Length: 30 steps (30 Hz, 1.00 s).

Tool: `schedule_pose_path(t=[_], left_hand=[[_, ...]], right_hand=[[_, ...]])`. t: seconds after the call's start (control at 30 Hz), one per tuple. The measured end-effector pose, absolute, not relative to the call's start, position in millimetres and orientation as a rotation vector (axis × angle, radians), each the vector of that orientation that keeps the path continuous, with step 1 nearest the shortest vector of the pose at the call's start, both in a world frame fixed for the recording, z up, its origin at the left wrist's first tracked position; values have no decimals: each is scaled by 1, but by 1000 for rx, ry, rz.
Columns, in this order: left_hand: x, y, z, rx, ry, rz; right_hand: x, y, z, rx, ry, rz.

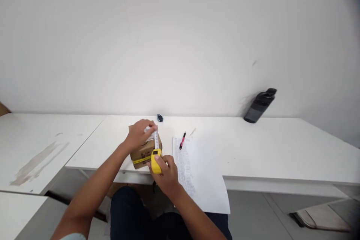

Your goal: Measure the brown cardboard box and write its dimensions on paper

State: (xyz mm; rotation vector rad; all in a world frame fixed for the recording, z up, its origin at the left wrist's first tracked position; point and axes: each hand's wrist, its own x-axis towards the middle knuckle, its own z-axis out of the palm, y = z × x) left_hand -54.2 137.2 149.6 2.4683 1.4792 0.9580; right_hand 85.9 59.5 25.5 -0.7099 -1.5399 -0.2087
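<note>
Tape measure across cardboard box

Small brown cardboard box, closed, upright near the front edge of the white surface, with a yellow band round its lower part and a dark print on the front face. Yellow tape measure with its case against the box's lower front right corner, in the grip of the right hand. Its white blade is pulled out, running up the box's front right side and onto the top, the end pinned there under the fingers of the left hand.
</note>
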Motion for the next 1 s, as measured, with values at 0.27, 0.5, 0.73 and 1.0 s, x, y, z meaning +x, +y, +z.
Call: schedule_pose_path(t=[0.27,0.5,0.73,1.0], left_hand=[[-39,39,123,2355,1226,1099],[-76,88,95,2334,1926,892],[-151,65,21,1477,1624,1524],[-121,38,24,1039,1641,1733]], right_hand=[[124,36,28,-681,-1411,13],[120,22,-3,-939,-1241,456],[125,26,-26,-1138,-1012,847],[97,17,4,-943,-1065,1042]])
